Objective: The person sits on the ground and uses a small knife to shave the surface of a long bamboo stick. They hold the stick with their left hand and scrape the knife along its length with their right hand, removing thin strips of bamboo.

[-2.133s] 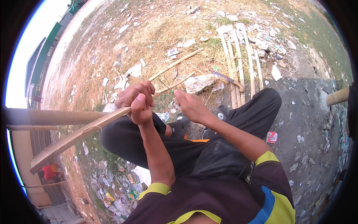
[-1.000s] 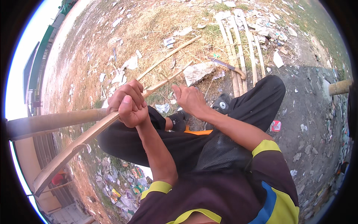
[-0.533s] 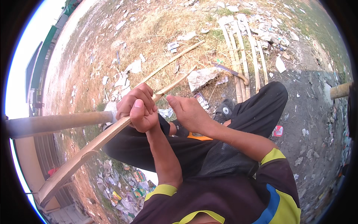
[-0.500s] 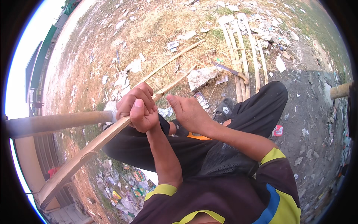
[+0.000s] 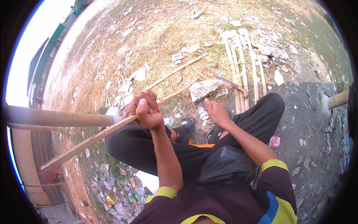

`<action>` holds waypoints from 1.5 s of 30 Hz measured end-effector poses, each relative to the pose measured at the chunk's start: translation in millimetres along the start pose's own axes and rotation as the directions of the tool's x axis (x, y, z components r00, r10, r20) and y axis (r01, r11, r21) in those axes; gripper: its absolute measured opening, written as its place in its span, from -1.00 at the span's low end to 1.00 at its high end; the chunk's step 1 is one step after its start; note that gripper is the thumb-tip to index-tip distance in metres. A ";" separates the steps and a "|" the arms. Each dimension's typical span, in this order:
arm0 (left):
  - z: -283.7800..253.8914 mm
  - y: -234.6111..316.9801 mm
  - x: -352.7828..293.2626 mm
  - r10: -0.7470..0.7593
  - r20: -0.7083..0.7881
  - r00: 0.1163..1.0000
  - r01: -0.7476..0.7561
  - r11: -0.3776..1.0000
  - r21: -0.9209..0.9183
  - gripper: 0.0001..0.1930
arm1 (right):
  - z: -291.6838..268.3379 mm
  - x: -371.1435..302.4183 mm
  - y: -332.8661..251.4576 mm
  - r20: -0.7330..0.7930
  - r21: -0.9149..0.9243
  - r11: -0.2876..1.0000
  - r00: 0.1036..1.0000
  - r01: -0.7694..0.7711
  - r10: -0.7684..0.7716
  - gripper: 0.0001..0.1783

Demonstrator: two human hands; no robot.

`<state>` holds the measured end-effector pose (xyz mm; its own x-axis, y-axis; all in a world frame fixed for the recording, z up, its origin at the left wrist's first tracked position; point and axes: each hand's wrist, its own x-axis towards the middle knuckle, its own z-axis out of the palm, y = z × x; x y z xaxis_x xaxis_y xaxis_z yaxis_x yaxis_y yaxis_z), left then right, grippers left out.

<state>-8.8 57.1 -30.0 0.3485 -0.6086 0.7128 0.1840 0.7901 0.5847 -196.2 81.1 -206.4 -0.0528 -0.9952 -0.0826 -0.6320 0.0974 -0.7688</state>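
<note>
Long pale split-bamboo strip (image 5: pixel 87 143), worked by hand above dry, littered ground (image 5: pixel 167 35)

Item 1: the strip, held partway along by the bare left hand (image 5: pixel 144 111), fingers wrapped tightly round it. Wider end slants toward the ground's left edge; narrower end projects beyond the knuckles.

Item 2: the bare right hand (image 5: pixel 219 115), apart from the strip, fingers curled, thumb uppermost; whether it pinches a small tool cannot be told.

Step in hand, as judged: trimming or smoothing, between strokes. Next move probably calls for the right hand to meet the strip just beyond the left fist, with the left grip firm against the pull.

Containers: one small red-and-white box (image 5: pixel 274 141), beside the black-trousered right leg (image 5: pixel 257 115), contents not visible; crumpled multicoloured plastic wrappers (image 5: pixel 135 182), lower left, too jumbled to tell if filled.

Also listed: one long-bladed knife with curved wooden handle (image 5: pixel 235 86), across the left edge of a row of pale flat bamboo strips (image 5: pixel 253 71); one slender yellowish bamboo stick (image 5: pixel 175 72), lying beyond the held strip.
</note>
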 end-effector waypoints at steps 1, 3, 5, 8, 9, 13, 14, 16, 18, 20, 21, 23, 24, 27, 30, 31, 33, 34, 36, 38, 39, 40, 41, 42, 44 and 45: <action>5.8 -3.8 2.2 -0.005 0.009 1.000 0.005 1.000 -0.014 -0.68 | -11.1 4.7 -15.5 0.042 0.081 0.996 0.998 0.036 -0.040 -0.32; 5.9 -3.0 6.3 0.009 0.039 0.999 -0.009 1.000 0.006 -0.69 | -29.1 1.1 -62.9 0.102 0.261 0.965 0.993 0.025 -0.053 -0.38; 3.8 -1.5 4.8 0.006 0.045 0.999 -0.009 0.998 0.067 -0.69 | -37.3 -13.9 -102.5 0.126 0.373 0.912 0.965 0.169 -0.230 -0.40; 6.9 0.1 1.0 -0.008 0.026 1.000 0.006 0.996 0.094 -0.69 | -37.7 -29.2 -133.8 0.198 0.451 0.870 0.928 0.200 -0.316 -0.48; 8.2 1.1 0.3 -0.009 0.020 1.000 0.007 0.994 0.106 -0.69 | -34.2 -30.1 -135.2 0.184 0.413 0.886 0.934 0.210 -0.307 -0.50; 15.6 0.2 -1.5 -0.027 -0.022 0.999 0.028 0.996 0.080 -0.70 | -3.1 -18.7 -102.5 0.142 0.144 0.973 0.969 0.180 -0.200 -0.56; 21.7 -1.6 -0.4 -0.037 -0.055 0.998 0.043 0.992 0.123 -0.69 | 4.2 -12.7 -85.9 0.121 0.039 0.987 0.980 0.155 -0.159 -0.57; 20.5 -1.7 -0.5 -0.054 -0.038 0.998 0.060 0.986 0.155 -0.69 | 5.8 -13.8 -76.7 0.082 0.121 0.973 0.975 0.195 -0.206 -0.58; 19.8 -4.2 0.9 -0.015 -0.020 1.000 0.018 0.984 0.175 -0.69 | -14.9 -17.3 -101.9 0.157 0.249 0.959 0.971 0.136 -0.178 -0.59; 22.8 -2.3 -0.6 -0.025 -0.014 1.000 0.027 0.988 0.151 -0.69 | -31.4 -28.5 -128.0 0.133 0.351 0.922 0.966 0.163 -0.221 -0.58; 24.5 -2.0 -0.5 -0.023 -0.019 1.000 0.026 0.991 0.130 -0.70 | -32.2 -31.4 -133.3 0.118 0.406 0.896 0.962 0.180 -0.246 -0.58; 28.7 -0.2 -0.9 -0.019 -0.026 0.999 0.021 0.996 0.085 -0.72 | -22.6 -31.0 -124.5 0.046 0.374 0.899 0.963 0.230 -0.266 -0.55; 23.7 -1.0 -0.4 -0.028 -0.019 0.999 0.030 0.995 0.092 -0.72 | -19.2 -25.7 -115.9 0.056 0.310 0.924 0.966 0.223 -0.252 -0.55; 20.9 1.8 -3.0 -0.005 -0.013 1.000 0.005 0.999 0.049 -0.72 | -24.0 -24.9 -122.6 0.147 0.318 0.937 0.968 0.147 -0.202 -0.55; 25.2 0.3 -2.0 -0.031 -0.011 0.999 0.032 0.992 0.124 -0.70 | -30.6 -34.9 -140.9 0.067 0.397 0.892 0.962 0.218 -0.265 -0.50; 25.6 -0.2 -2.0 -0.030 -0.015 0.999 0.031 0.992 0.123 -0.70 | -21.0 -33.2 -132.6 0.047 0.398 0.892 0.966 0.216 -0.255 -0.49; 24.9 -1.0 -0.1 -0.029 -0.028 0.999 0.033 0.988 0.153 -0.69 | -14.8 -26.8 -123.1 0.055 0.365 0.911 0.973 0.189 -0.224 -0.48; 24.5 -1.1 1.0 -0.034 -0.033 0.999 0.039 0.986 0.163 -0.69 | -15.5 -22.1 -119.4 0.085 0.333 0.929 0.976 0.161 -0.200 -0.47; 22.3 -3.2 0.5 -0.025 -0.034 0.999 0.030 0.990 0.137 -0.70 | -19.6 -22.4 -124.8 0.127 0.334 0.933 0.974 0.137 -0.188 -0.46; 23.0 -3.8 -1.6 -0.005 -0.022 1.000 0.006 0.999 0.053 -0.72 | -34.6 -33.5 -142.7 0.137 0.398 0.907 0.968 0.140 -0.210 -0.44; 24.0 -3.2 -1.7 -0.014 -0.019 1.000 0.015 0.998 0.059 -0.72 | -29.0 -30.4 -134.0 0.129 0.363 0.921 0.971 0.144 -0.202 -0.44; 24.5 -2.4 -1.1 -0.023 -0.015 1.000 0.024 0.998 0.065 -0.72 | -18.3 -23.4 -118.5 0.120 0.327 0.934 0.973 0.147 -0.195 -0.43; 25.2 -2.9 -0.5 -0.029 -0.009 1.000 0.029 0.997 0.068 -0.72 | -17.3 -17.6 -113.3 0.106 0.289 0.945 0.976 0.153 -0.191 -0.42; 25.9 -2.9 -1.6 -0.031 -0.003 1.000 0.031 0.998 0.062 -0.72 | -19.0 -16.2 -109.0 0.136 0.289 0.950 0.977 0.118 -0.163 -0.46; 25.9 -3.3 -4.3 -0.033 0.009 0.999 0.033 0.998 0.053 -0.73 | -26.0 -14.0 -107.4 0.199 0.288 0.956 0.974 0.051 -0.112 -0.52; 25.2 -3.2 -4.9 -0.032 0.048 0.998 0.029 0.997 0.068 -0.72 | -30.0 -19.3 -113.8 0.167 0.337 0.937 0.973 0.094 -0.157 -0.52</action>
<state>-34.2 55.7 -25.6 0.2980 -0.6364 0.7114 0.1311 0.7655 0.6299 -146.4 88.9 -98.2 0.1774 -0.9820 -0.0654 -0.3367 0.0019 -0.9416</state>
